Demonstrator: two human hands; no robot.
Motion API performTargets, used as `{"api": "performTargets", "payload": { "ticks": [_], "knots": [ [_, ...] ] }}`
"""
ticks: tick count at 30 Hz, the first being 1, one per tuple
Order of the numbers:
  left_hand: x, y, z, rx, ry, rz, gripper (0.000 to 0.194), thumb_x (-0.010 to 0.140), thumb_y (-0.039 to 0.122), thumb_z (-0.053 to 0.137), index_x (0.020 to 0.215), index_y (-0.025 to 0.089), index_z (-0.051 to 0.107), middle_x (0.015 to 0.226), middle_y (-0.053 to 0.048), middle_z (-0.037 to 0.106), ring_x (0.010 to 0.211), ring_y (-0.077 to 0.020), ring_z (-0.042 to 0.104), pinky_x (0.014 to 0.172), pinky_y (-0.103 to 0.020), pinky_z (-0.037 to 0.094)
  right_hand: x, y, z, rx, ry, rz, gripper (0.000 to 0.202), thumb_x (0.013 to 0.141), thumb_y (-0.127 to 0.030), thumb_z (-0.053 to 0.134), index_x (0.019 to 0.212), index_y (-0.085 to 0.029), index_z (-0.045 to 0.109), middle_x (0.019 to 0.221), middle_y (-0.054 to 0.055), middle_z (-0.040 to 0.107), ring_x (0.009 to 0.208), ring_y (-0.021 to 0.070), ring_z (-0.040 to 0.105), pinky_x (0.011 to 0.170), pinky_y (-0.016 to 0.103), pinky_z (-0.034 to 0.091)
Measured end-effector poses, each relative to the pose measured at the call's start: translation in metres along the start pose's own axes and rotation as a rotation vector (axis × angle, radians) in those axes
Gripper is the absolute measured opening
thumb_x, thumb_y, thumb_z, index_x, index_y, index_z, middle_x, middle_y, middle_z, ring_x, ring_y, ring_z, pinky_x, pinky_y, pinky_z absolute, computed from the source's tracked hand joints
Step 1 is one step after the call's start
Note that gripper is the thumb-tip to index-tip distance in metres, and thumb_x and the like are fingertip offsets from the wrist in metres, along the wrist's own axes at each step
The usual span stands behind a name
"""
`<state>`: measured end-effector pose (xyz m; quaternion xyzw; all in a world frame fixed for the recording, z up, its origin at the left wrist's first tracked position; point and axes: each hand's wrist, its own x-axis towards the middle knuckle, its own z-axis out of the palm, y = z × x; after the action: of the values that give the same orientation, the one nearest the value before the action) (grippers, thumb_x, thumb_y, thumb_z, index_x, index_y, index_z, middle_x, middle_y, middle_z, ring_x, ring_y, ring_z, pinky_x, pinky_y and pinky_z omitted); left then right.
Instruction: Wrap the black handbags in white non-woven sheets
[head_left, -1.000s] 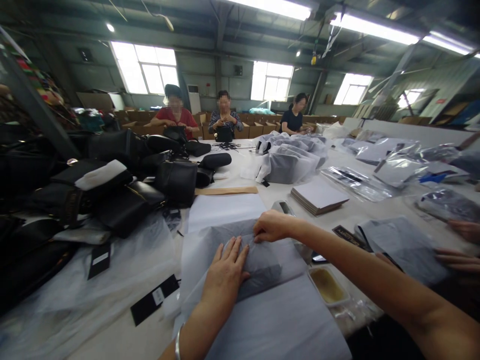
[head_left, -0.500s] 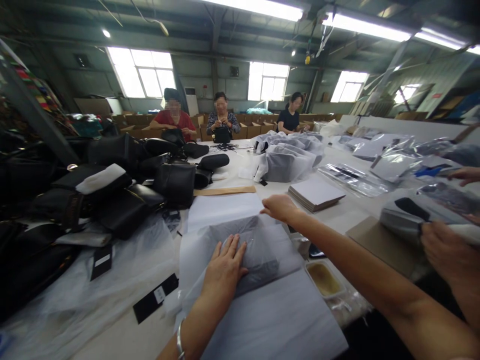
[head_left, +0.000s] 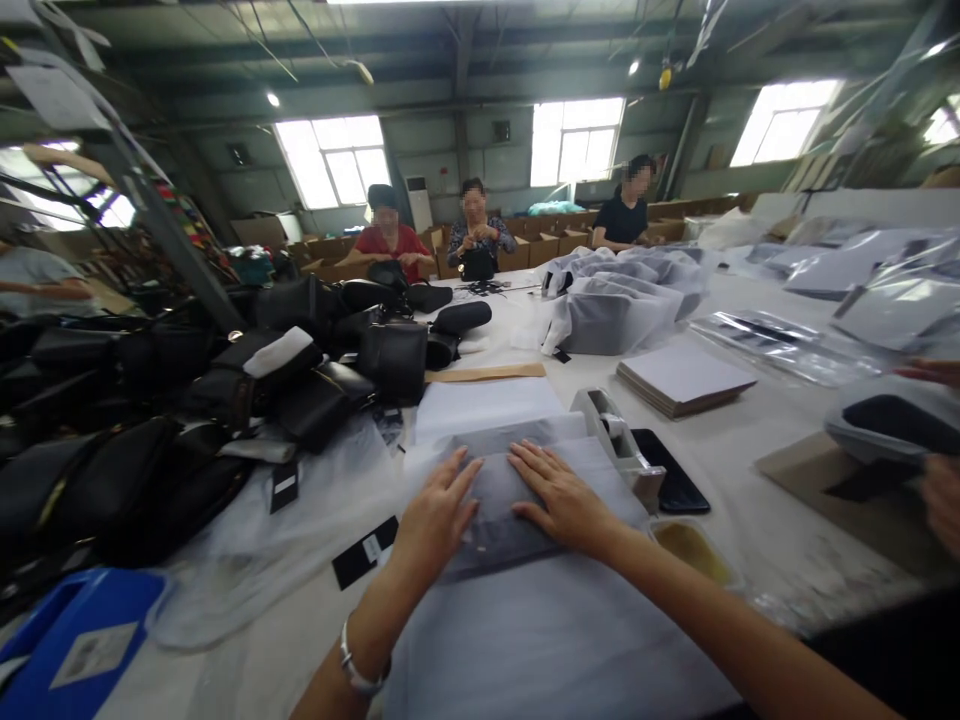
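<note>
A dark, flat item wrapped in translucent white tissue paper [head_left: 499, 510] lies in front of me on a stack of white sheets [head_left: 547, 640]. My left hand [head_left: 439, 505] rests on the wrapped item's left part with its fingers spread. On the right part, my right hand [head_left: 559, 495] lies flat, fingers stretched out. Neither hand grips anything. What the dark item is cannot be told through the paper. Just right of the sheets stands a tape dispenser [head_left: 619, 440], with a black phone [head_left: 671, 470] beside it. A black tag [head_left: 365, 550] with a white label lies left of my left hand.
Black handbags [head_left: 322, 390] are heaped on the left, near a blue bin [head_left: 82, 640]. Several tissue-wrapped items [head_left: 600, 315] and a stack of boards [head_left: 682, 375] stand farther back. A co-worker's hand [head_left: 941, 500] is at the right edge. Several people sit across the table.
My right hand has come from the sheets' far right edge onto the wrapped item and opened flat. My left hand stays on it. The view has turned slightly right-to-left, showing more on the left.
</note>
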<state>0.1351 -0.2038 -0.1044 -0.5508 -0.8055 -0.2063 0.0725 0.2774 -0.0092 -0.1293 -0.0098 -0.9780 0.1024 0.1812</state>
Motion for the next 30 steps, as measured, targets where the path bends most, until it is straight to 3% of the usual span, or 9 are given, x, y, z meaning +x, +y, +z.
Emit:
{"api": "performTargets", "payload": {
  "ticks": [6, 9, 11, 14, 16, 22, 24, 28, 30],
  "knots": [
    [-0.015, -0.032, -0.028, -0.06, 0.054, -0.324, 0.055, 0.09, 0.01, 0.047, 0.143, 0.022, 0.045, 0.118, -0.004, 0.071, 0.099, -0.019, 0.071, 0.087, -0.035, 0.058, -0.001, 0.001, -0.001, -0.03, 0.021, 0.0, 0.057, 0.096, -0.045, 0.051, 0.148, -0.022, 0.041, 0.155, 0.013, 0.037, 0.144, 0.0314, 0.031, 0.117, 0.052, 0.032],
    [-0.022, -0.02, -0.042, 0.026, 0.327, -0.331, 0.039, 0.095, 0.02, 0.047, 0.134, 0.019, 0.055, 0.122, -0.008, 0.069, 0.109, -0.0235, 0.067, 0.096, -0.042, 0.053, 0.0, -0.002, -0.002, -0.05, 0.003, 0.01, 0.055, 0.096, -0.043, 0.052, 0.147, -0.025, 0.043, 0.155, 0.013, 0.038, 0.143, 0.0331, 0.033, 0.116, 0.053, 0.033],
    [-0.028, 0.001, -0.045, -0.04, 0.421, -0.22, 0.033, 0.098, 0.026, 0.046, 0.127, 0.021, 0.061, 0.121, -0.008, 0.07, 0.11, -0.0225, 0.066, 0.099, -0.04, 0.053, 0.0, -0.002, -0.002, -0.057, -0.002, 0.016, 0.055, 0.095, -0.043, 0.053, 0.147, -0.026, 0.044, 0.155, 0.013, 0.038, 0.143, 0.0338, 0.033, 0.115, 0.053, 0.034],
    [-0.033, 0.034, -0.028, -0.234, 0.204, 0.037, 0.033, 0.1, 0.028, 0.045, 0.127, 0.024, 0.061, 0.12, -0.006, 0.071, 0.109, -0.018, 0.068, 0.097, -0.033, 0.055, 0.0, -0.001, -0.002, -0.047, -0.003, 0.022, 0.054, 0.095, -0.043, 0.054, 0.146, -0.026, 0.045, 0.155, 0.013, 0.038, 0.142, 0.0347, 0.033, 0.114, 0.054, 0.035],
    [-0.031, 0.044, -0.007, -0.214, 0.067, 0.095, 0.036, 0.1, 0.027, 0.042, 0.133, 0.021, 0.057, 0.131, -0.007, 0.065, 0.122, -0.0192, 0.06, 0.103, -0.036, 0.051, 0.002, -0.002, -0.002, -0.038, -0.009, 0.025, 0.054, 0.095, -0.043, 0.053, 0.146, -0.025, 0.046, 0.155, 0.013, 0.038, 0.142, 0.0348, 0.033, 0.114, 0.054, 0.035],
    [-0.015, 0.021, 0.033, 0.027, 0.063, -0.02, 0.049, 0.098, 0.032, 0.048, 0.143, 0.013, 0.044, 0.153, -0.015, 0.041, 0.143, -0.0277, 0.036, 0.114, -0.048, 0.039, 0.001, 0.0, -0.015, -0.01, 0.004, 0.041, 0.053, 0.094, -0.042, 0.055, 0.143, -0.022, 0.048, 0.153, 0.012, 0.041, 0.141, 0.03, 0.037, 0.115, 0.05, 0.035],
    [-0.015, 0.013, 0.035, 0.013, 0.071, -0.051, 0.054, 0.097, 0.037, 0.049, 0.146, 0.015, 0.041, 0.155, -0.015, 0.038, 0.143, -0.0292, 0.035, 0.113, -0.051, 0.038, -0.013, 0.012, -0.026, -0.052, 0.115, 0.122, 0.046, 0.097, -0.04, 0.051, 0.139, -0.021, 0.053, 0.15, 0.012, 0.046, 0.139, 0.0278, 0.041, 0.116, 0.049, 0.034],
    [-0.016, 0.004, 0.038, -0.066, 0.086, -0.093, 0.062, 0.095, 0.047, 0.049, 0.149, 0.019, 0.036, 0.158, -0.015, 0.033, 0.144, -0.0309, 0.032, 0.113, -0.055, 0.036, -0.065, 0.049, -0.054, -0.224, 0.472, 0.485, 0.04, 0.097, -0.042, 0.047, 0.126, -0.02, 0.063, 0.139, 0.013, 0.056, 0.135, 0.0321, 0.044, 0.113, 0.054, 0.036],
    [-0.019, 0.004, 0.034, -0.104, 0.072, -0.111, 0.061, 0.096, 0.045, 0.048, 0.15, 0.019, 0.035, 0.159, -0.014, 0.029, 0.146, -0.0301, 0.028, 0.114, -0.055, 0.034, -0.075, 0.065, -0.057, -0.245, 0.523, 0.606, 0.039, 0.097, -0.045, 0.047, 0.122, -0.021, 0.065, 0.137, 0.015, 0.056, 0.129, 0.0331, 0.049, 0.108, 0.056, 0.041]
  ]
}}
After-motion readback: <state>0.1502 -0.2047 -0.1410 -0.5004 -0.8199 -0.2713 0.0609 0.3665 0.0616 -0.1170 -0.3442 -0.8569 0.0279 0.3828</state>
